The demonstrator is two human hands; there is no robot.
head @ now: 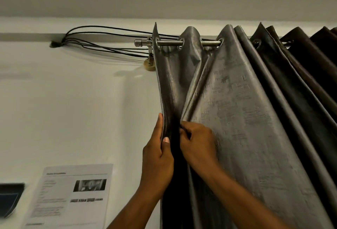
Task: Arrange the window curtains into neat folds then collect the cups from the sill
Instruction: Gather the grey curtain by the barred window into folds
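A shiny grey eyelet curtain (237, 112) hangs in pleats from a metal rod (169, 43) near the ceiling. My left hand (158, 154) pinches the curtain's left edge between thumb and fingers, thumb on the front. My right hand (198, 143) grips the fold just beside it, fingertips tucked into the crease. Both hands are raised, close together. No sill or cups are in view.
Several black cables (109, 39) run along the wall to the rod bracket (149, 53). A printed paper sheet (73, 194) is stuck on the white wall at lower left, with a dark item (11, 197) beside it. Darker curtain pleats (313, 61) continue right.
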